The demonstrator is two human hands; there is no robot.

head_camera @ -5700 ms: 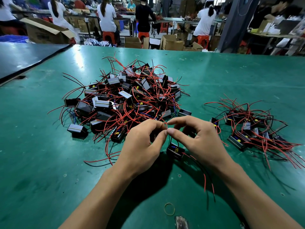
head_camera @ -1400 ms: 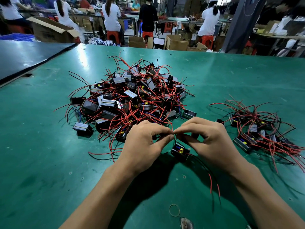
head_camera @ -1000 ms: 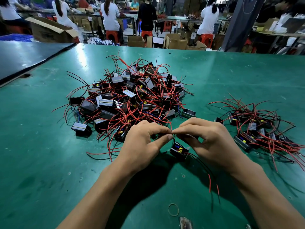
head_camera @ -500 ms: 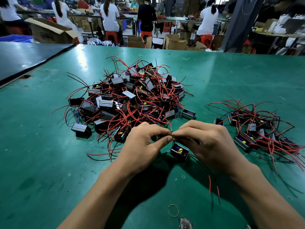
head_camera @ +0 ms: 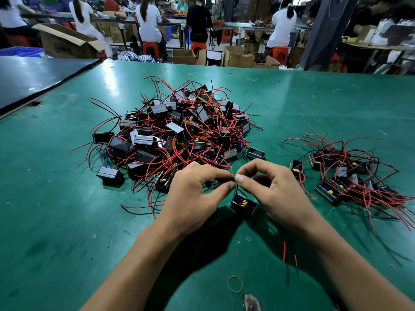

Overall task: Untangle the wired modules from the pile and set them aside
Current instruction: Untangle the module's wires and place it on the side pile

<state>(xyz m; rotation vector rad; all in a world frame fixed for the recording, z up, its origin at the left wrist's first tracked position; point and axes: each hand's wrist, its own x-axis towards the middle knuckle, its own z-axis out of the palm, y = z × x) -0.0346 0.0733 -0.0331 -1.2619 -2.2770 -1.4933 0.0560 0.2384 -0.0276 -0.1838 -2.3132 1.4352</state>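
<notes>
- My left hand (head_camera: 195,194) is closed to a pinch. Thumb and forefinger curl until their tips meet on a thin wire (head_camera: 237,189). The other fingers are bent beneath; I cannot tell whether they hold anything.
- My right hand (head_camera: 276,191) mirrors it. Thumb and forefinger pinch the same wire, tip to tip with the left hand.
- The wire drops from the pinch point to a black module (head_camera: 243,204). This module rests on the bench (head_camera: 56,221) just below and between both hands, with yellow and blue parts showing on its upper side.
- Red and black leads (head_camera: 284,250) from that module run towards me under my right wrist.
- The pile (head_camera: 179,131) of black modules and tangled red wires sits on the bench just beyond my left hand. Its nearest wires pass close behind my fingers.
- The sorted group (head_camera: 345,176) of modules lies to the right, apart from the pile and near my right hand.
- A single module (head_camera: 110,176) sits at the pile's left edge.
- A rubber band (head_camera: 235,284) lies flat on the bench between my forearms.
- Cardboard boxes (head_camera: 67,41) stand beyond the bench.
</notes>
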